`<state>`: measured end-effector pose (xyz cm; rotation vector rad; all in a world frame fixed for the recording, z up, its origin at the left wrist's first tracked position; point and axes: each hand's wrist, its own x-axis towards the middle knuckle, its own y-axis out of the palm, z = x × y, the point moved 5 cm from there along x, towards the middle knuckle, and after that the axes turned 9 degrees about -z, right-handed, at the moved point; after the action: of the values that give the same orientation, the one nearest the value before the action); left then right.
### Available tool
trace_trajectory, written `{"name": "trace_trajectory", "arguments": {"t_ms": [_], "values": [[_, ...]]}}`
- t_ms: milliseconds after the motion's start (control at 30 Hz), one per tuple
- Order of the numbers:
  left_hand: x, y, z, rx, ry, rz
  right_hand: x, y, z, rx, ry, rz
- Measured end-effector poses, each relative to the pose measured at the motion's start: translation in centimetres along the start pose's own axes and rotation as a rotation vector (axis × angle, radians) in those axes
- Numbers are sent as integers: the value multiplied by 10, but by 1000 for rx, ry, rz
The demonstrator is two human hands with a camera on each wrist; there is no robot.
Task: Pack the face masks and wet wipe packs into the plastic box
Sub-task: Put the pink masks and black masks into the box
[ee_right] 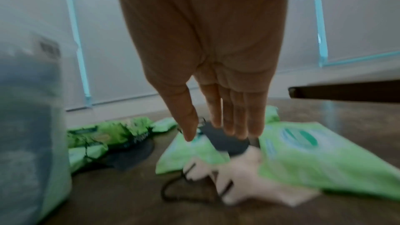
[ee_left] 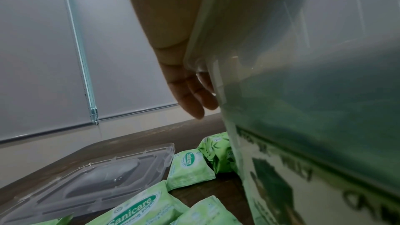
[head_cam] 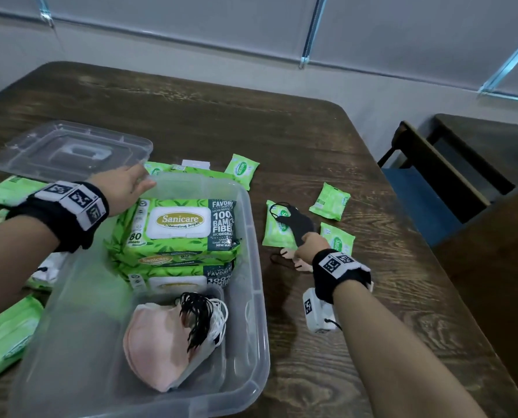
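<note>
I see the clear plastic box on the dark wooden worktop, and I place everything else by that box. Inside it, two large wet wipe packs are stacked at the far end, and a pile of pink face masks with black and white ear loops fills the near end. My left hand rests on the box's far-left rim, its grip relaxed with the fingers straight down the outside wall, holding nothing. Beyond the box to the left lies its clear lid, with more green packs around it. To the right of the box, my right hand reaches over a black face mask lying across a small wipe pack; its grip is open, fingers extended, tips at the mask. A pink mask lies just under that hand. Three more small packs lie farther right and beyond.
</note>
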<state>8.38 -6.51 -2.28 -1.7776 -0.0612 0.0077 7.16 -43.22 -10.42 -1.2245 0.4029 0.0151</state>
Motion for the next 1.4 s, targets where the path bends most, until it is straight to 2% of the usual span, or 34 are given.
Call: {"name": "trace_trajectory", "arguments": {"t_ms": [67, 133, 300, 633, 767, 933, 1200, 1400], "values": [[0, 0, -1, 11, 4, 2, 10, 23, -9, -24, 60, 42], [1, 2, 2, 3, 25, -2, 16, 42, -11, -24, 44, 48], [1, 3, 4, -5, 29, 7, 22, 62, -15, -46, 24, -93], [2, 3, 2, 2, 23, -8, 52, 50, -16, -125, -41, -82], [3, 5, 4, -7, 26, -9, 55, 42, -16, -62, -26, -186], [2, 4, 4, -9, 20, -1, 46, 29, -16, 147, 45, -234], [-11, -2, -2, -17, 36, 33, 4, -11, 16, 433, -69, -366], [-37, -23, 2, -146, 44, -44, -34, -47, 35, 847, -169, -286]]}}
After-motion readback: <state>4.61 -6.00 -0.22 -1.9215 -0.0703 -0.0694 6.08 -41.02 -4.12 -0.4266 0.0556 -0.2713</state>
